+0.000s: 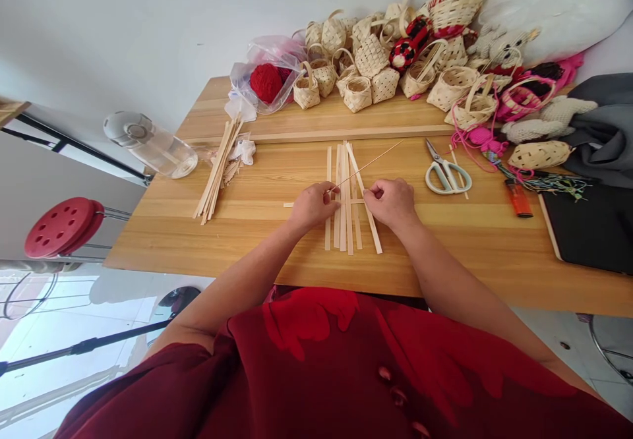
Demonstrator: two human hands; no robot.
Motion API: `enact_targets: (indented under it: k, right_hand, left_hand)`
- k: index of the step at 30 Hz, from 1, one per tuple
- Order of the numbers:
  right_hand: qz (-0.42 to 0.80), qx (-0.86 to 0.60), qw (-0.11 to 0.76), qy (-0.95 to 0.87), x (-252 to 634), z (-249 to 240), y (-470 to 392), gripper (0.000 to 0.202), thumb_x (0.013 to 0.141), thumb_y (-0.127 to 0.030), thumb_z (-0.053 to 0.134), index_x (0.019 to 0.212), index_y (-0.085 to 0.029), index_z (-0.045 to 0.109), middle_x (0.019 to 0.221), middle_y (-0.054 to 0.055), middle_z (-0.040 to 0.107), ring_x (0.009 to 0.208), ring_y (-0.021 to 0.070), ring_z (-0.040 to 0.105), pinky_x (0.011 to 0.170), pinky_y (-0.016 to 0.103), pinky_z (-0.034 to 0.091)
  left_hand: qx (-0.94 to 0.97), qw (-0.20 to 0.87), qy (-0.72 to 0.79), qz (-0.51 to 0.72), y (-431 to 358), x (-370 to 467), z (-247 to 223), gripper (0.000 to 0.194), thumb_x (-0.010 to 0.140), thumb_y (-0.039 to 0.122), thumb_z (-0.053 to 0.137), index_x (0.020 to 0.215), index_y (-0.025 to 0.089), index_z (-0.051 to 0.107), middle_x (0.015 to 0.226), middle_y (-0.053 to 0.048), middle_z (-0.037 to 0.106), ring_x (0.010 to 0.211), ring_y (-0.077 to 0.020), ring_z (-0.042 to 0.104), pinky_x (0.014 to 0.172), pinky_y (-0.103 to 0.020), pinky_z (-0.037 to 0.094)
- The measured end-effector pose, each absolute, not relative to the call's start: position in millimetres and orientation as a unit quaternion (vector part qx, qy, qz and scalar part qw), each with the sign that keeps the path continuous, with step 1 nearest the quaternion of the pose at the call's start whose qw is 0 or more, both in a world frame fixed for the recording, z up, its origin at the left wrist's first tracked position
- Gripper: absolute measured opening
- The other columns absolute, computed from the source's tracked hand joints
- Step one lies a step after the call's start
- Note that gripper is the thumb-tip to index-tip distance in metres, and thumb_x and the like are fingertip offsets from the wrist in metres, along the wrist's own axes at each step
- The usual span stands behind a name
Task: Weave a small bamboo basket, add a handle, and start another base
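Several pale wooden strips (pixel 343 228) lie lengthwise on the table in front of me, with a short cross strip (pixel 355 201) running sideways among them. My left hand (pixel 315 204) is closed at the left of this group, its thumb and finger pinching a thin strip (pixel 378 157) that slants up to the right over the others. On the right, my right hand (pixel 392 202) is closed, fingertips pinching the slanted outermost strip (pixel 374 227). Part of the cross strip is hidden beneath my left hand, and its end (pixel 287 205) shows on the far side.
Left of my hands lie a bundle of strips (pixel 217 169) and a clear bottle (pixel 158 146). Scissors (pixel 445 174), an orange lighter (pixel 518 198) and a black pad (pixel 588 228) are at right. Small woven baskets (pixel 358 93) and red yarn (pixel 267 83) line the back. A wooden bar (pixel 356 134) crosses the table.
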State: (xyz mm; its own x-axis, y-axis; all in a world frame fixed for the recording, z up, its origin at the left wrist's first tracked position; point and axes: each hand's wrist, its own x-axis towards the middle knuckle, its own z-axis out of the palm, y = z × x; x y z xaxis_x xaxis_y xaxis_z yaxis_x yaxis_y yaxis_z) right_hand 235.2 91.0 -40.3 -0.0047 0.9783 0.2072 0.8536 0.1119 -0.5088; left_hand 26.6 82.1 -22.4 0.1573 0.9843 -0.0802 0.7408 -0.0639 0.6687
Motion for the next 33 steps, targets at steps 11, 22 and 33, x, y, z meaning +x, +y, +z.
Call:
enact_targets:
  k: [11, 22, 33]
  right_hand:
    - [0.117, -0.652, 0.242, -0.709, 231, -41, 89, 0.020, 0.084, -0.030, 0.066, 0.066, -0.022, 0.060, 0.072, 0.006, 0.072, 0.086, 0.0283, 0.061, 0.075, 0.039, 0.032]
    - [0.123, -0.609, 0.250, -0.742, 239, -39, 88, 0.030, 0.084, -0.021, 0.058, 0.102, -0.027, 0.081, 0.086, 0.007, 0.075, 0.101, 0.0321, 0.057, 0.078, 0.041, 0.027]
    - [0.159, -0.564, 0.148, -0.797, 256, -27, 85, 0.049, 0.082, -0.040, 0.068, 0.131, -0.037, 0.074, 0.122, 0.011, 0.067, 0.118, 0.0376, 0.045, 0.088, 0.047, 0.033]
  left_hand:
    - [0.699, 0.300, 0.614, 0.210, 82, 25, -23, 0.025, 0.081, 0.024, 0.073, 0.106, 0.020, 0.072, 0.069, 0.005, 0.060, 0.067, -0.0128, 0.057, 0.070, -0.027, 0.044]
    - [0.715, 0.280, 0.606, 0.205, 82, 24, -26, 0.036, 0.082, 0.024, 0.069, 0.117, 0.026, 0.079, 0.075, 0.002, 0.062, 0.074, -0.0148, 0.059, 0.075, -0.027, 0.047]
    - [0.723, 0.271, 0.612, 0.170, 84, 21, -28, 0.036, 0.086, 0.031, 0.068, 0.120, 0.031, 0.079, 0.095, -0.002, 0.070, 0.087, -0.0181, 0.066, 0.082, -0.029, 0.051]
